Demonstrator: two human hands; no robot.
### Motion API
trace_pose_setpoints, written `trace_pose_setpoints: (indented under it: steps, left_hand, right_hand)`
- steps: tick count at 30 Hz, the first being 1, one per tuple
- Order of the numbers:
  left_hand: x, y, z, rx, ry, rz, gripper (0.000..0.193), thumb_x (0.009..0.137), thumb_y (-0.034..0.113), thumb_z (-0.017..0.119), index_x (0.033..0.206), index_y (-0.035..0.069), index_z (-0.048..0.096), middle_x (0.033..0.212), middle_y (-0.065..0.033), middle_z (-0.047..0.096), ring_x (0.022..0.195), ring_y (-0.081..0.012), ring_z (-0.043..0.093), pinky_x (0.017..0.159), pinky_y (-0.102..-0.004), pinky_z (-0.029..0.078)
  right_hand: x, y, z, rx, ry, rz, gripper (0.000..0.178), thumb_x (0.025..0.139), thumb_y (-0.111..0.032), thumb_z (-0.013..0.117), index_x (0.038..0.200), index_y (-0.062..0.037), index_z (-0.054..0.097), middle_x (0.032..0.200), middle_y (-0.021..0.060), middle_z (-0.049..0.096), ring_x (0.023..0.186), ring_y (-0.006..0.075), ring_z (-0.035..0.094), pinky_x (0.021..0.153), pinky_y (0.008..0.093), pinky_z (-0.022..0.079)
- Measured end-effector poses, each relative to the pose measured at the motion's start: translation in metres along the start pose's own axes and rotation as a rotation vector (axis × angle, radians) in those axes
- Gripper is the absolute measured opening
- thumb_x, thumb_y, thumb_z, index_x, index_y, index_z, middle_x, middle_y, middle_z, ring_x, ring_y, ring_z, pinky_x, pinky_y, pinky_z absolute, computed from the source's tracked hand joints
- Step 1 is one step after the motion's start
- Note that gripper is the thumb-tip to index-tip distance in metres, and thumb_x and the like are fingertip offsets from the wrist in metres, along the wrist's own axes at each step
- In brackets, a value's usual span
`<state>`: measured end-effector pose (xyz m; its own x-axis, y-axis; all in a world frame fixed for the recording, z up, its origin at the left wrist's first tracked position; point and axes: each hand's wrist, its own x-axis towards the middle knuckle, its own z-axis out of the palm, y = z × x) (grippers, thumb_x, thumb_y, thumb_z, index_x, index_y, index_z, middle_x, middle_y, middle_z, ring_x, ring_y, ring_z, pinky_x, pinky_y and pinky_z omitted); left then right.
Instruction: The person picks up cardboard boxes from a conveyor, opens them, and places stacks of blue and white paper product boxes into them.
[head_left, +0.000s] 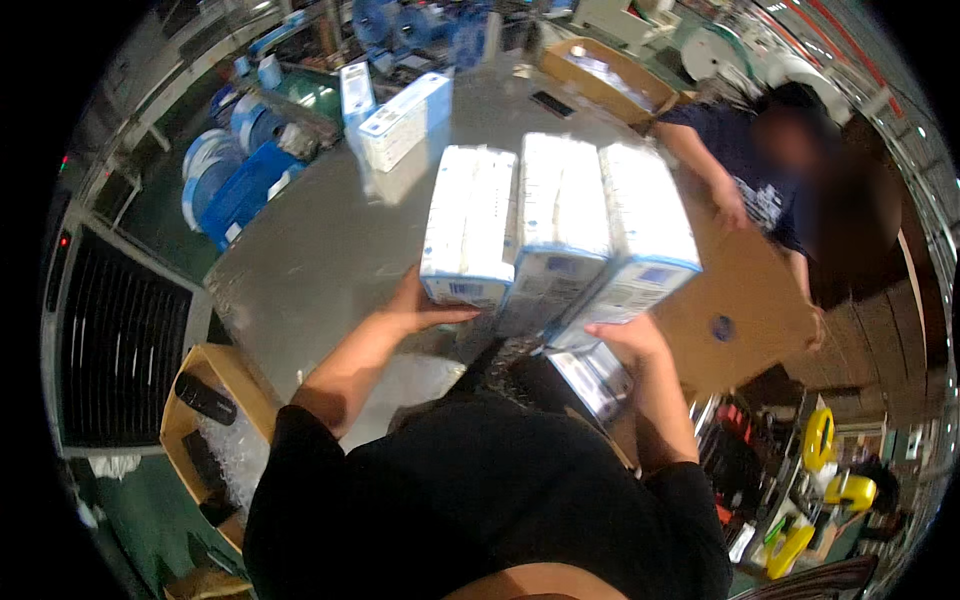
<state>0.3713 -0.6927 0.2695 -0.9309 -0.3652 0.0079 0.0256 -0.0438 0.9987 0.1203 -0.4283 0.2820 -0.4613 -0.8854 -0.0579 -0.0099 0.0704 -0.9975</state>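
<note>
Three white cartons with blue edges stand side by side in front of me: a left carton (468, 215), a middle carton (563, 195) and a right carton (648, 205). My left hand (418, 308) grips the left carton's near lower corner, thumb along its front. On the other side my right hand (632, 338) grips the right carton low at its near end. The row is squeezed between both hands, with a gap at the front between the left and middle cartons. The fingers underneath are hidden. Below the right hand lies another printed white carton (597, 382), partly covered.
Two similar cartons (405, 120) stand farther back on the grey table (300, 250), near a dark phone (552, 103). A co-worker (745, 165) at the right handles a large brown cardboard box (745, 300). An open box (255, 400) of clear plastic stands at lower left.
</note>
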Motion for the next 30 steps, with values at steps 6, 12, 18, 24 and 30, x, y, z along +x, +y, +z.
trace_pose_setpoints:
  steps: [6,12,18,24,30]
  left_hand:
    - [0.015,-0.015,0.16,-0.23,-0.281,0.228,0.058,0.081,0.022,0.073,0.131,0.003,0.049,0.121,-0.0144,0.059,0.101,-0.0249,0.061,0.087,-0.0367,0.05]
    - [-0.044,-0.028,0.174,0.101,-0.469,-0.669,0.052,0.093,0.035,0.058,0.134,0.004,0.046,0.102,-0.0109,0.066,0.075,-0.0153,0.066,0.056,-0.0261,0.053]
    - [-0.114,-0.052,0.084,0.269,0.531,-0.422,0.045,0.089,0.03,0.066,0.123,0.003,0.056,0.086,-0.0046,0.065,0.064,-0.0108,0.062,0.049,-0.022,0.047]
    - [-0.248,-0.134,-0.086,0.508,1.174,-0.225,0.032,0.087,0.03,0.064,0.104,0.002,0.066,0.08,-0.0066,0.065,0.065,-0.0125,0.06,0.056,-0.0312,0.049]
    - [-0.427,-0.213,-0.163,1.119,1.558,-0.959,0.035,0.09,0.033,0.048,0.09,0.003,0.066,0.092,-0.0172,0.069,0.086,-0.0372,0.065,0.076,-0.0445,0.051]
  right_hand:
    - [-0.141,-0.111,-0.108,-0.347,0.05,0.031,0.069,0.063,-0.01,0.084,0.123,0.0024,0.051,0.112,0.0101,0.061,0.101,0.0207,0.058,0.087,0.0347,0.048]
    - [-0.186,-0.008,-0.188,-0.808,-0.003,0.133,0.064,0.071,-0.016,0.078,0.129,-0.0044,0.051,0.107,0.013,0.065,0.101,0.0237,0.061,0.089,0.0359,0.047]
    - [-0.153,0.125,-0.116,-1.343,-0.081,0.249,0.103,0.066,-0.059,0.075,0.149,-0.0208,0.026,0.151,0.0184,0.029,0.137,0.0374,0.031,0.107,0.0528,0.031]
    - [-0.158,0.167,-0.072,-1.584,-0.384,0.658,0.125,0.056,-0.051,0.085,0.151,-0.0299,0.006,0.158,0.0137,-0.002,0.142,0.0471,0.002,0.103,0.0706,0.022]
    - [-0.14,0.179,-0.062,-1.172,0.061,0.247,0.069,0.079,-0.052,0.068,0.133,-0.0127,0.05,0.128,0.0215,0.053,0.116,0.0357,0.053,0.096,0.0585,0.038]
